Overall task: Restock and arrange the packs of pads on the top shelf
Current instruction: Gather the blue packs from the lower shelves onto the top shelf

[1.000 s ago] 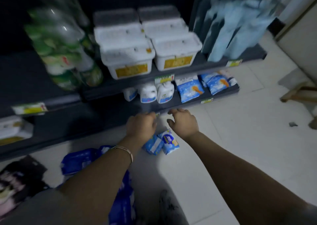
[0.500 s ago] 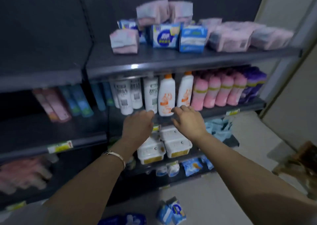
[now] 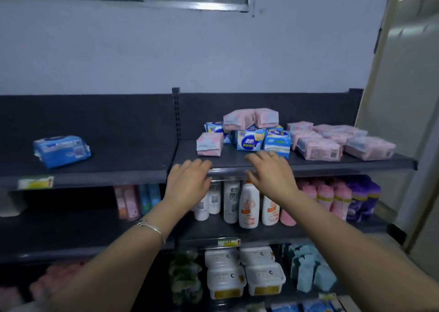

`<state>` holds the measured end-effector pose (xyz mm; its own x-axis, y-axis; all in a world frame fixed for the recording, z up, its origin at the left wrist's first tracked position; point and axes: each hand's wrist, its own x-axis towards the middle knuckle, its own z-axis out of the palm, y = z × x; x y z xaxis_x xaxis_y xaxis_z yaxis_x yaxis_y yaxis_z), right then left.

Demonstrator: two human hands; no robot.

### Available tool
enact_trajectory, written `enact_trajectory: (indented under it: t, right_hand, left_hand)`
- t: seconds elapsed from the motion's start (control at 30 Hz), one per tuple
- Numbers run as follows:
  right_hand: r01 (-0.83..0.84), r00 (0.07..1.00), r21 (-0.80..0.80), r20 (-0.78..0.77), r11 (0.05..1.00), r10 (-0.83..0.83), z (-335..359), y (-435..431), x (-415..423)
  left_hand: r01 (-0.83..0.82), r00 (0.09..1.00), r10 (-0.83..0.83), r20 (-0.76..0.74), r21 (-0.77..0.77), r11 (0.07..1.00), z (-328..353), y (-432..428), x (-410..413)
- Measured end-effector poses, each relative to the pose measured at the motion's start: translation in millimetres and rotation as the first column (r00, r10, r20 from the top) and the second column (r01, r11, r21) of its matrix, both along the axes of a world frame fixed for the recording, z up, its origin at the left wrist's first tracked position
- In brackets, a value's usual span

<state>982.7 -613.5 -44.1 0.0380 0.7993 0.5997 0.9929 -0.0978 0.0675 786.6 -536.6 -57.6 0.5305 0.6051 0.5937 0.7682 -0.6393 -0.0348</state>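
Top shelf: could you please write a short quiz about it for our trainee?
1. True or false: the left hand holds a pack.
2. What lies stacked on the blue packs of the top shelf? A) pink packs B) bottles C) white tubs
3. Fill in: the lone blue pack lies to the ___ of the blue packs.
Key: 1 false; 2 A; 3 left.

White bottles (image 3: 248, 204) stand on the middle shelf (image 3: 273, 236), with pink bottles (image 3: 332, 196) and purple bottles (image 3: 364, 196) beside them. White tubs (image 3: 240, 273) sit lower down.
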Motion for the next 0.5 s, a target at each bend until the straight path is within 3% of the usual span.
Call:
enact_trajectory:
  t: [0.27, 0.5]
  right_hand:
    - [-0.089, 0.996, 0.01, 0.033, 0.996, 0.088, 24, 51, -73]
    - [-0.169, 0.985, 0.023, 0.048, 0.985, 0.168, 31, 141, -175]
  left_hand:
    - [-0.104, 0.994, 0.102, 0.03, 0.079, 0.991, 21, 36, -86]
    - [-0.199, 0.98, 0.196, 0.032, 0.114, 0.973, 30, 121, -189]
